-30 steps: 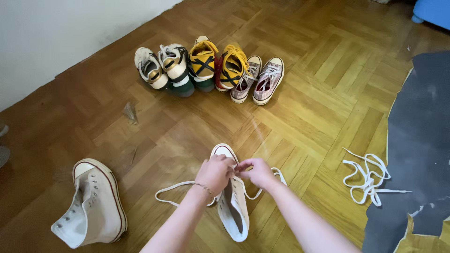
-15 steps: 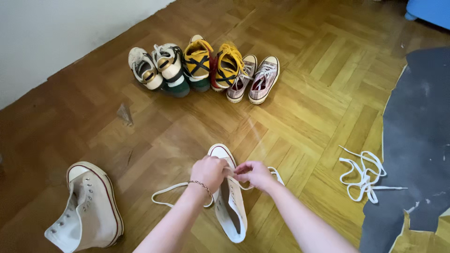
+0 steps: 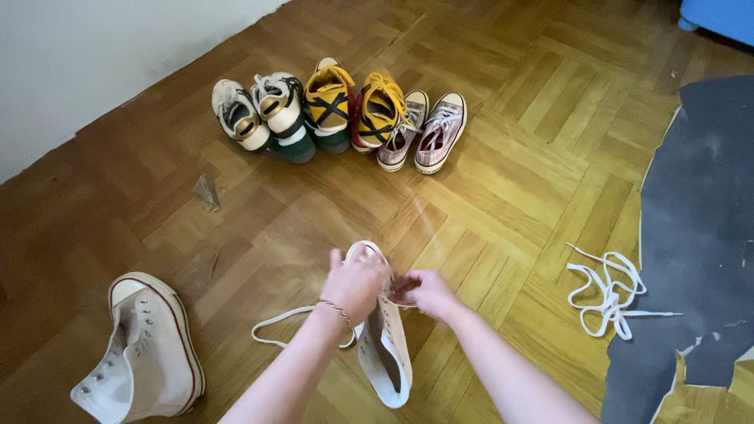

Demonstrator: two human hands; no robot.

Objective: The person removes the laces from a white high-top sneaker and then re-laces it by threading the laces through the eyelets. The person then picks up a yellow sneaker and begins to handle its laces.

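Note:
A white high-top sneaker (image 3: 382,357) with a red sole stripe stands on the wooden floor in front of me, toe pointing away. My left hand (image 3: 355,284) rests over its toe and upper eyelets, fingers curled on the white shoelace (image 3: 276,320), which loops out to the left. My right hand (image 3: 424,291) pinches the same lace just right of the shoe's tongue. The two hands almost touch above the eyelets.
A second white high-top (image 3: 144,353) lies at the lower left without a lace. A loose white lace (image 3: 610,292) lies at the right beside a dark grey mat (image 3: 699,235). A row of several sneakers (image 3: 338,114) stands further off near the white wall (image 3: 86,55).
My hands have shifted slightly on the lace. The right-hand loop of lace beside the shoe has been drawn in and no longer shows. The view drifted a little.

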